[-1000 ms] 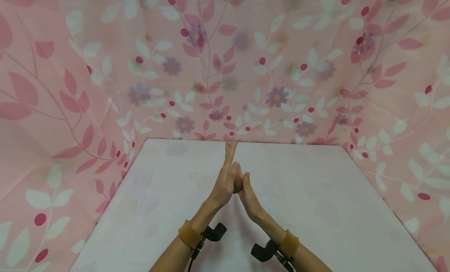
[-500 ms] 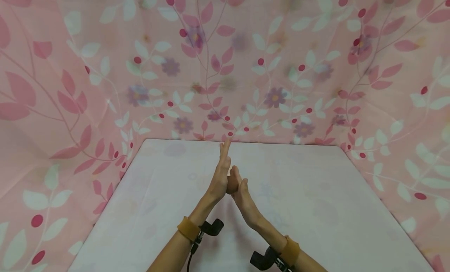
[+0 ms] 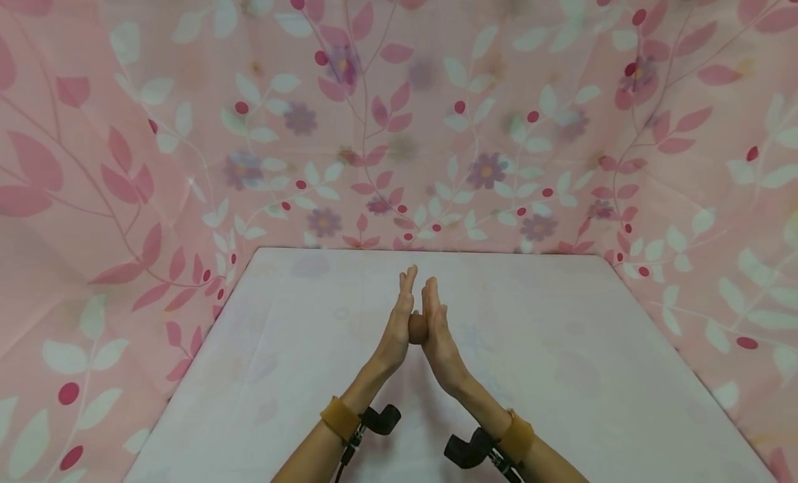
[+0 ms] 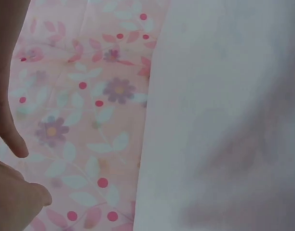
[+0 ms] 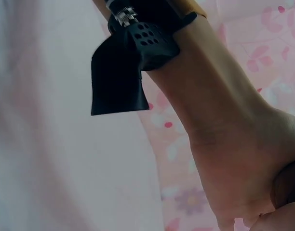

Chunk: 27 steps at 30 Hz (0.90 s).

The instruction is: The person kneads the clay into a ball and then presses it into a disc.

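A small round brown ball [image 3: 418,329] sits between the two palms, held above the table, with a small nub showing at its top. My left hand [image 3: 393,336] presses it from the left, fingers straight and pointing away. From the right, my right hand [image 3: 444,351] lies flat against it, its fingers also extended. The right wrist view catches the left palm [image 5: 244,163] with part of the dark brown ball [image 5: 289,185] at the right edge. In the left wrist view only hand parts [image 4: 15,195] show at the left border; the ball is hidden there.
A white-covered table [image 3: 561,372] lies beneath the hands. Pink floral cloth [image 3: 486,123] hangs behind it and along both sides. Each wrist wears a yellow-brown band, the left band [image 3: 339,419] and the right band [image 3: 516,436], with a black camera [image 3: 382,419] and cable.
The left hand has slid back toward the body while the right has slid forward, bringing their fingertips nearly level. More of the ball now shows between the palms.
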Motion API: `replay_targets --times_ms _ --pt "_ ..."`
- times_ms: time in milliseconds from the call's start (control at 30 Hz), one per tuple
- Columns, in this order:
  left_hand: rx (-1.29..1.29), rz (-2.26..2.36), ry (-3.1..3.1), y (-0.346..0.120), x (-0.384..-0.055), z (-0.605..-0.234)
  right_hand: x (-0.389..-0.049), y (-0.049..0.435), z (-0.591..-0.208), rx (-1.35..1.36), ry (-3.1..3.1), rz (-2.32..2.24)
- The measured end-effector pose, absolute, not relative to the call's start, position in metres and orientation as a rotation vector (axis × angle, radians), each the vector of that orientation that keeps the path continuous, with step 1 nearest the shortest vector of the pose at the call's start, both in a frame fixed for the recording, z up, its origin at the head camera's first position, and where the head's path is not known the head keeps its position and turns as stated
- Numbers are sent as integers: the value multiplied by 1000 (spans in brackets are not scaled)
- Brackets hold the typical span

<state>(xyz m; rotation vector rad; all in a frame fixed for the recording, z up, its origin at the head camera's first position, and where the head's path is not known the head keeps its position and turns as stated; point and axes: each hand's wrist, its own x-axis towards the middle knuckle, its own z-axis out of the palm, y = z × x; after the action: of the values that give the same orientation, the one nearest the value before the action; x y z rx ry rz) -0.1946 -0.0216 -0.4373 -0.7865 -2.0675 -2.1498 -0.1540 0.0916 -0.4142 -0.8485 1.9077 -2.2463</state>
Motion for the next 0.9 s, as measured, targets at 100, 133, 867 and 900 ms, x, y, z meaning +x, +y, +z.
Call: replay_targets --times_ms 100,133,867,900 --pt "-782 -2144 -2076 -20 -192 -439 -156 91 -415 -802 1924 -2288" --pt "-780 -2140 -2083 -20 -190 -440 -158 92 -415 -791 1938 -2298" --pt "-898 -2151 -2081 -1 -162 -446 -180 108 -417 -673 2055 -2370" --pt "-895 -2150 -2078 -1 -161 -445 -181 108 -418 -672 2061 -2366"
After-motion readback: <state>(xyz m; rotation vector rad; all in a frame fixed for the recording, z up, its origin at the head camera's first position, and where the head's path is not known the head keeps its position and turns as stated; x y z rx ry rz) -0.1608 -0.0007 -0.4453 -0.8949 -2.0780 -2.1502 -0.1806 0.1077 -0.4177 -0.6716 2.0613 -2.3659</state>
